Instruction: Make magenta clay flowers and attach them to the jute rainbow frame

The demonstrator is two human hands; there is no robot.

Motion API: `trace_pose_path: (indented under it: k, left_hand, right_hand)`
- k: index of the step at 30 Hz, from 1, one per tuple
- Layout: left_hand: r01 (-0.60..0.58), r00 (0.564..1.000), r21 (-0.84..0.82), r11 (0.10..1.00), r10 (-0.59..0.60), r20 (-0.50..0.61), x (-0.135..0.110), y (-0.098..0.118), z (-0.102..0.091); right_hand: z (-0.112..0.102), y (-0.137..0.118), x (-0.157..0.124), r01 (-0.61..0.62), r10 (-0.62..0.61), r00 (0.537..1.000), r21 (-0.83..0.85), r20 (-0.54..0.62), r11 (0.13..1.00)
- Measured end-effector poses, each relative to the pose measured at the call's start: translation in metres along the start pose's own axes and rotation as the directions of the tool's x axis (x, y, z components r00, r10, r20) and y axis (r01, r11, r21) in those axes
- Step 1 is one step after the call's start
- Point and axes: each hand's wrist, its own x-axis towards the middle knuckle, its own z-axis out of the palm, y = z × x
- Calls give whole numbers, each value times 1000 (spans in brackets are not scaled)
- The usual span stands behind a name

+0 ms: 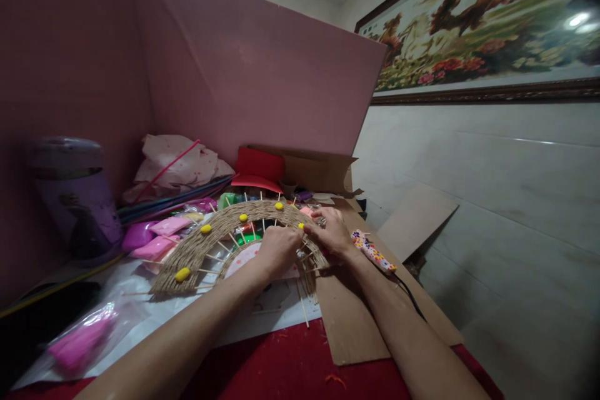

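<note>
A woven arch of brown twine on thin wooden sticks stands in front of me, with yellow oval pieces spaced along its band. My left hand is closed in a fist at the arch's inner edge, and what its fingers grip is hidden. On the arch's right side, my right hand holds the band, its thumb beside a yellow piece and the other fingers over the outer edge. Inside the curve lies a pale pink half-round with dots, partly covered by my left forearm.
Bags of pink and purple clay lie at left, near a purple container. A pink clay packet is nearer. At right are cardboard and a flower-patterned glue gun-like tool with a black cord. A pink panel rises behind.
</note>
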Motion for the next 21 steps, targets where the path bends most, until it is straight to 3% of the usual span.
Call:
trace_pose_path:
  k: [21]
  left_hand:
    - [0,1000,14,1000,0,-9,0,1,0]
  right_hand:
    - [-1,2,0,-80,79,997,-30,-18,996]
